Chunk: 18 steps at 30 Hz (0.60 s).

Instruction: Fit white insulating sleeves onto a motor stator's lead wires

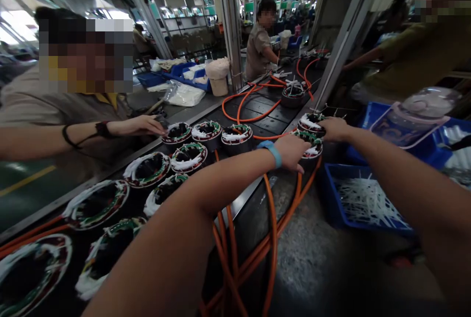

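At the right edge of the conveyor two motor stators stand close together, round dark bodies with white-laced windings and green and red wires. My left hand [292,151], with a blue band at its wrist, grips the nearer stator [312,151] from the left, thumb low on its side. The farther stator [309,120] has my right hand [334,129] at its right rim, fingers curled against it and partly hidden. Orange cables [271,228] run from this spot toward me below my left forearm. More stators [189,157] sit in rows on the conveyor to my left.
A co-worker's hand [145,124] touches a stator across the line. Blue bins, one holding white strips [368,201], stand at my right beside a clear plastic jug [408,116]. A metal post [348,37] rises beyond my hands. Another stator [293,93] lies farther along the belt.
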Each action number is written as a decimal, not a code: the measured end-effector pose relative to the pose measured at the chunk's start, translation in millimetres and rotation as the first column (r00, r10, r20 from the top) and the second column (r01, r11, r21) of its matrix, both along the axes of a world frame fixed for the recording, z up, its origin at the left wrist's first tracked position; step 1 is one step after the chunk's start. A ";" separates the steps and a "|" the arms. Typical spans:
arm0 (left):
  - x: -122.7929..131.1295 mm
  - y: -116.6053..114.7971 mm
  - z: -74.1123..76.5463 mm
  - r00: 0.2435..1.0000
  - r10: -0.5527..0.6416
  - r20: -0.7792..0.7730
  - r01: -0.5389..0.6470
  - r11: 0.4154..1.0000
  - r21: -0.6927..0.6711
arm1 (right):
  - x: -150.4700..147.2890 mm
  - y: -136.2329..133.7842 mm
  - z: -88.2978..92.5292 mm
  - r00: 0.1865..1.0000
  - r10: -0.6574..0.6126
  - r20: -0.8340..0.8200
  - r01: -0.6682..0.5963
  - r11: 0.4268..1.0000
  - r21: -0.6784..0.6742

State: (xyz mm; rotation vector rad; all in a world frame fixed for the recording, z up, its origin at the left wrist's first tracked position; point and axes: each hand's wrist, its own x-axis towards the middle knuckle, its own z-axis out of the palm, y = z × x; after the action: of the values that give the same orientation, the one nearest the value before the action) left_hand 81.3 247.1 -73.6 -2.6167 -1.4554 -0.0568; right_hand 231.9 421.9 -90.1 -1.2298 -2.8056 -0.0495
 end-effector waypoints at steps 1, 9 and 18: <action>4.5 6.5 -4.0 0.999 0.038 -0.022 -0.038 0.999 -0.009 | 0.2 0.0 -5.6 1.000 0.007 0.020 -0.007 1.000 0.012; -38.8 -1.5 24.3 0.963 0.168 -0.210 -0.196 0.974 -0.116 | -13.7 -16.5 -18.6 0.995 0.051 0.084 -0.058 0.994 0.090; -70.3 -30.6 13.3 0.909 0.338 -0.245 -0.365 0.928 -0.074 | -49.3 -28.1 2.1 0.956 0.293 0.027 -0.294 0.956 0.013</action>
State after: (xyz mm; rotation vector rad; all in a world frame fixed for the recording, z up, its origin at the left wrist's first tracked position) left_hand 11.0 216.4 -60.2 -2.3011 -1.8619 0.3694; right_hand 182.6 393.7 -88.0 -0.8008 -2.9691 -0.0701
